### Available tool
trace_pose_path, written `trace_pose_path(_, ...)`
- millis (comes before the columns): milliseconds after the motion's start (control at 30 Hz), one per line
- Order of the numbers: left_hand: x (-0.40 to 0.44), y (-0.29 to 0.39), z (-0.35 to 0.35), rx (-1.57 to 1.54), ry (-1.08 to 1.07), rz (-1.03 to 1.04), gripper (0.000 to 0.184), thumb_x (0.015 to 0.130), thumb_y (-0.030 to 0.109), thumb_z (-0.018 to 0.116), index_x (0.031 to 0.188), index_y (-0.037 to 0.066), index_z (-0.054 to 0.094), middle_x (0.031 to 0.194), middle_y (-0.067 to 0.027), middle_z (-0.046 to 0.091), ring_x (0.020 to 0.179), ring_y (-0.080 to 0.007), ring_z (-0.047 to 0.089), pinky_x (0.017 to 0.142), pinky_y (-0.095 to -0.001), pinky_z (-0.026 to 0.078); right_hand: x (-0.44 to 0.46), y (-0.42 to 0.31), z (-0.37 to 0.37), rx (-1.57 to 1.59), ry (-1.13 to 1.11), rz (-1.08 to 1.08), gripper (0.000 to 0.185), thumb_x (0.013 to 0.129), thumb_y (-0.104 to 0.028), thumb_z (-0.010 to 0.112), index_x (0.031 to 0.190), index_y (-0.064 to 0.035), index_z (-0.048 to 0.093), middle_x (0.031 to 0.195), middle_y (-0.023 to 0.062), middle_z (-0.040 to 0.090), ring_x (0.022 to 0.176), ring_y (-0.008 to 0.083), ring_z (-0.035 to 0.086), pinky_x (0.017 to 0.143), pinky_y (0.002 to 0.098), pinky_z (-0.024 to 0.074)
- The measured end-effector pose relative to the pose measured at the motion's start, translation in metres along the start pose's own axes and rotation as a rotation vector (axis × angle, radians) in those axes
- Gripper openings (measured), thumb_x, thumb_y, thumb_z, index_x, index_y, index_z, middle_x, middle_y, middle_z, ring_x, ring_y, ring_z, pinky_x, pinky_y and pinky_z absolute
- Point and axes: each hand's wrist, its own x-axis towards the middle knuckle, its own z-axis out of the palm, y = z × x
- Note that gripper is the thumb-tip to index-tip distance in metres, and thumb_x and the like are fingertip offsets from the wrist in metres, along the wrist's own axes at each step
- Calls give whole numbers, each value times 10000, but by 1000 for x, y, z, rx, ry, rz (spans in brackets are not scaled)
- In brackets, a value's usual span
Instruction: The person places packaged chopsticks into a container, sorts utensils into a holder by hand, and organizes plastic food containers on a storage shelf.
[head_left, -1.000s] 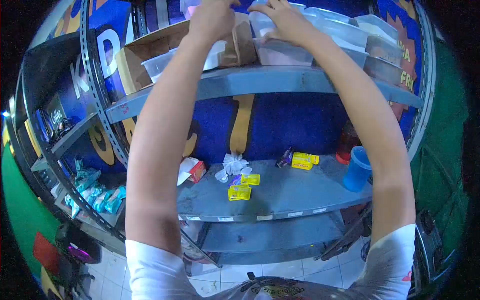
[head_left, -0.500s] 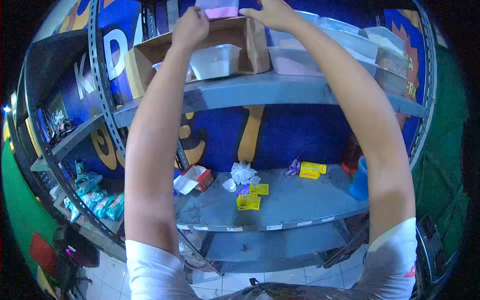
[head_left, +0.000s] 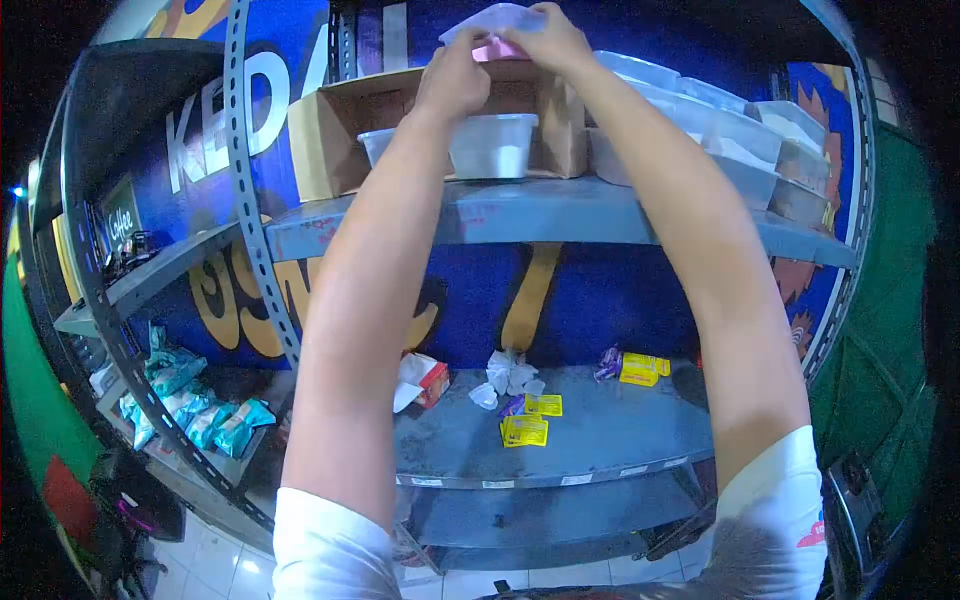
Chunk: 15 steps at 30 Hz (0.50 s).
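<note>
Above the upper shelf, both hands are at a translucent plastic container (head_left: 492, 18) with something pink in it or behind it. My left hand (head_left: 456, 78) grips its near left side, fingers curled. My right hand (head_left: 548, 42) holds its right side from above, thumb pointing left. Whether the pale upper part is a loose lid, I cannot make out. Just below the hands, an opened cardboard box (head_left: 318, 150) lies on its side on the shelf, with white plastic tubs (head_left: 492, 147) inside it.
Stacked plastic containers (head_left: 735, 120) fill the right of the upper shelf (head_left: 540, 215). On the lower shelf (head_left: 600, 430) lie yellow packets (head_left: 525, 431), crumpled white paper (head_left: 510, 372), a red box (head_left: 432, 384) and a yellow pack (head_left: 643, 369). Teal packets (head_left: 228, 428) sit left, beyond the metal upright (head_left: 243, 150).
The view has shifted, so the shelves appear lower and further right. My hands have come closer together on the container, which now looks tilted, its pale part raised above the pink.
</note>
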Motion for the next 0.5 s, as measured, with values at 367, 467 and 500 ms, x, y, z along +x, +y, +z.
trace_pose_path(367,4,10,-9,-9,271,-157,507,946,249,573,1373,-10,485,1298,-254,585,1240,-427,531,1044,-475,435,-12,-1,-68,2,227,25,555,807,-454,708,1193,-66,617,1193,250,655,1141,404,620,975,440,487)
trace_pose_path(467,4,29,-14,-95,232,-217,565,963,301,576,1401,-27,432,1303,-273,579,1235,-411,544,1047,-466,429,0,29,-91,171,19,-5,644,862,-405,700,1351,-32,512,1090,151,681,950,205,671,847,349,540)
trace_pose_path(500,4,28,-9,-133,234,-139,627,959,335,617,1401,-54,401,1274,-273,615,1188,-400,605,992,-434,471,-2,32,-99,225,16,-24,664,856,-451,693,1325,-13,522,1064,169,690,906,216,682,810,355,540)
